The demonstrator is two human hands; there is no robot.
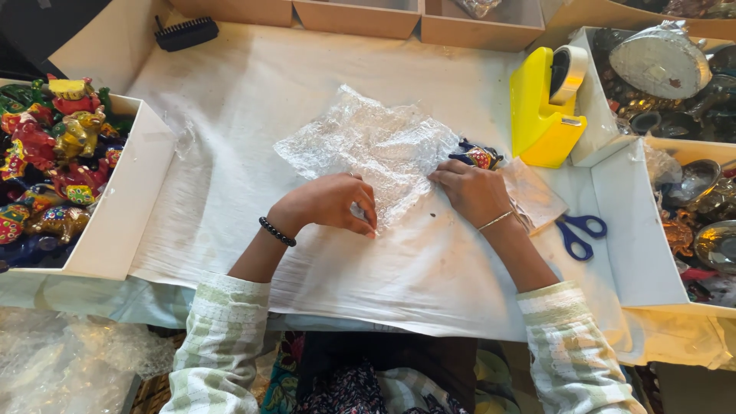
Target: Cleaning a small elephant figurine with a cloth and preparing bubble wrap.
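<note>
Along the desk's left edge stood a white box [126, 222] packed with painted elephant figurines [54, 161] in red, gold, green and blue. Two more white boxes sat at the right edge: the farther one [596, 100] held dark metal pieces and a foil-wrapped bundle [661, 61], the nearer one [625, 222] held silvery dishes and small ornaments. Brown cardboard trays [356, 17] lined the far edge, with a black brush [186, 33] near the far left corner.

On the white cloth [253, 107] at the middle of the desk lay a crumpled sheet of bubble wrap [368, 146]. The left hand [330, 203] rested on its near edge, fingers curled down and pinching the wrap's lower border. The right hand [471, 192] lay flat and loosely spread on the wrap's right side, pressing it down without closing on anything. Just beyond the right hand's fingertips, touching the wrap's right edge, lay a small painted figurine [479, 156], blue, red and gold, partly tucked under the plastic.

A yellow tape dispenser [544, 107] stood beside the farther right box. Blue-handled scissors [579, 234] lay near the right wrist, next to a small clear bag [537, 195].
</note>
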